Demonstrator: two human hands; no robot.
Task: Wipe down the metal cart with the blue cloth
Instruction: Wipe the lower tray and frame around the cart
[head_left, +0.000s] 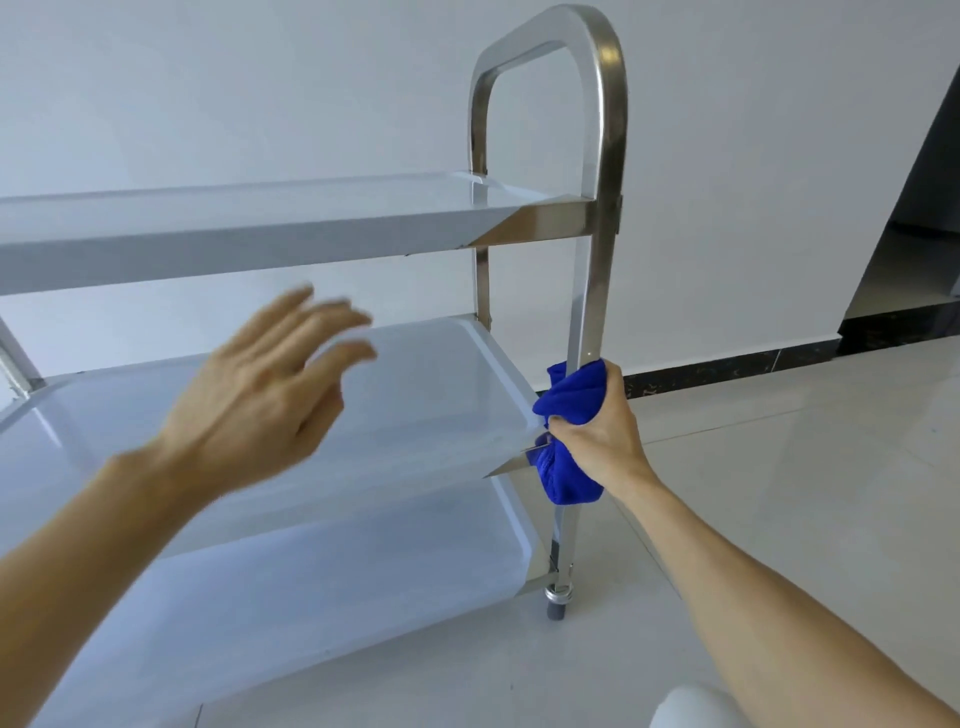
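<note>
The right hand (597, 431) grips the blue cloth (569, 415), bunched and wrapped round the cart's (270, 228) near right post (589, 291), level with the middle shelf (441, 384); cloth sticks out above and below the fist. The left hand (260, 384) hovers over that shelf with fingers spread and relaxed, holding nothing (it is blurred). The post curves into a handle loop (550, 31) above the top shelf. The cart stands on a pale tiled floor (805, 467) before a white wall (260, 78).

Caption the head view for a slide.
Right hand grips blue cloth around the metal cart's post; left hand hovers open.
</note>
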